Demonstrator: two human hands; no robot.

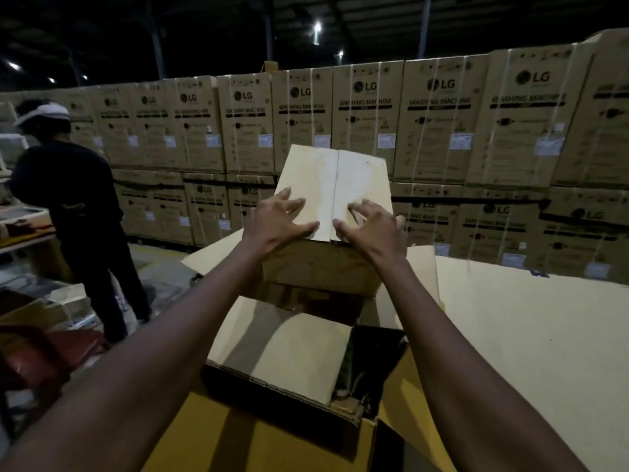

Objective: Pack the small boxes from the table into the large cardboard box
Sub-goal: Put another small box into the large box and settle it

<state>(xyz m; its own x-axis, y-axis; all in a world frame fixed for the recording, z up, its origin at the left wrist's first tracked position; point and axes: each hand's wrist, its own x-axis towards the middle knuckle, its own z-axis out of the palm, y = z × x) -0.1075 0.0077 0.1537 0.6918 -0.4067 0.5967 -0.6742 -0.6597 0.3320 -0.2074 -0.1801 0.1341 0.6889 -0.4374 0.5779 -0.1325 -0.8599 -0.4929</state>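
A small cardboard box (pixel 326 270) sits tilted over the far side of the large cardboard box (pixel 258 434), its two top flaps closed with a seam down the middle. My left hand (pixel 275 219) lies spread on the left flap, fingers straight. On the right flap my right hand (pixel 372 229) presses with spread, slightly bent fingers. Inside the large box lies another small box (pixel 282 352), and beside it a dark gap (pixel 371 362).
The large box's flaps (pixel 510 335) spread open to the right and far left. A wall of stacked washing machine cartons (pixel 435 131) fills the background. A person in dark clothes (pixel 78 206) stands at the left by a table (pixel 23 226).
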